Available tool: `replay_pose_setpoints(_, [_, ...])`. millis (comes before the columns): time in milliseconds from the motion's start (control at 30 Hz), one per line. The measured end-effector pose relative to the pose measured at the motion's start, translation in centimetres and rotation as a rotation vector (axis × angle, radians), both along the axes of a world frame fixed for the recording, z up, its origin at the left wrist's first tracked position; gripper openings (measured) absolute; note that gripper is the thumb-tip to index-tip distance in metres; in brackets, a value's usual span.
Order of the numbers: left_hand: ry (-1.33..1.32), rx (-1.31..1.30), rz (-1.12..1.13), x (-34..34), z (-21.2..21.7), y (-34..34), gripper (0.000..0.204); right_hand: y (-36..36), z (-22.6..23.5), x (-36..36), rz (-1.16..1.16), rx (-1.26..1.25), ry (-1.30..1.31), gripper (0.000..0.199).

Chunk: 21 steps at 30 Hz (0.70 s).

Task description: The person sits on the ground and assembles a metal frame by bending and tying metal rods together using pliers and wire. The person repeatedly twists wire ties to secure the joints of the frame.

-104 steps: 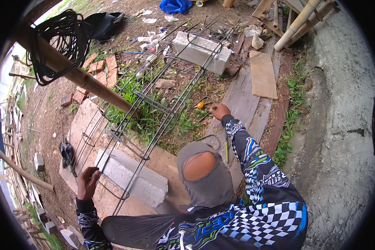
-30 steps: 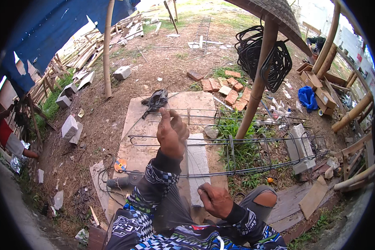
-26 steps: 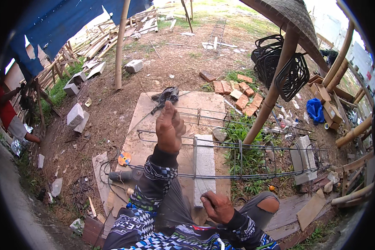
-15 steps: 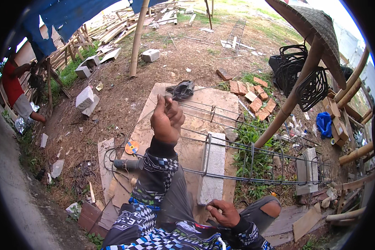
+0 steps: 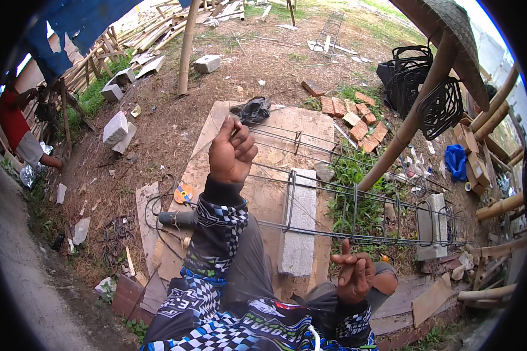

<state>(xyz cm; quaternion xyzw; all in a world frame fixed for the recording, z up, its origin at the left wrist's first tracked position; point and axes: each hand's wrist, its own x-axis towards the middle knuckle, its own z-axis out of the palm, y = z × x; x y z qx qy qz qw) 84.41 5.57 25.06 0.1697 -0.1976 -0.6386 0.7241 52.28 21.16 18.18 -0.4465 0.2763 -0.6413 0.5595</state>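
Note:
My left hand (image 5: pixel 233 153) is raised over the plywood board (image 5: pixel 214 137), thumb and fingers pinched. Faint thin strands, apparently wire, show by its fingertips. Just beside it run the left ends of a rebar cage (image 5: pixel 357 210), long dark bars with square stirrups. My right hand (image 5: pixel 355 278) is near my right knee, below the cage's near bar. Its fingers are bent and pressed together, one pointing up; what they hold, if anything, is too small to make out. A pale concrete block (image 5: pixel 298 234) lies under the cage, and another block (image 5: pixel 432 225) stands beneath its right part.
A drill-like grey tool (image 5: pixel 177 219) and an orange disc (image 5: pixel 183 193) lie left of my forearm. A black plastic bag (image 5: pixel 253 109) rests on the board's far edge. Broken bricks (image 5: pixel 357 123), a bamboo post (image 5: pixel 401 128) and hanging stirrups (image 5: pixel 440 108) are right. A person in red (image 5: pixel 17 120) stands far left.
My right hand has moved right and up, away from the near block toward the cage's near bar, one finger now pointing up. My left hand stays pinched; the view has shifted slightly.

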Motion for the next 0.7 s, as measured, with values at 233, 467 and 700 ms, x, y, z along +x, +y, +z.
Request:
replay_pose_setpoints(233, [-0.006, 0.027, 0.051, -0.7, 0.4, 0.1, 0.027, -0.3, -0.1, -0.8, 0.151, 0.097, -0.192, 0.03])
replay_pose_setpoints(467, [0.023, -0.073, 0.168, -1.4, 1.1, 0.4, 0.033, 0.6, -0.1, -0.1, 0.245, 0.241, -0.204, 0.03])
replay_pose_setpoints(700, [-0.06, -0.007, 0.223, -1.4, 0.2, -0.2, 0.036, 1.1, 0.5, -0.4, 0.296, 0.266, -0.02, 0.028])
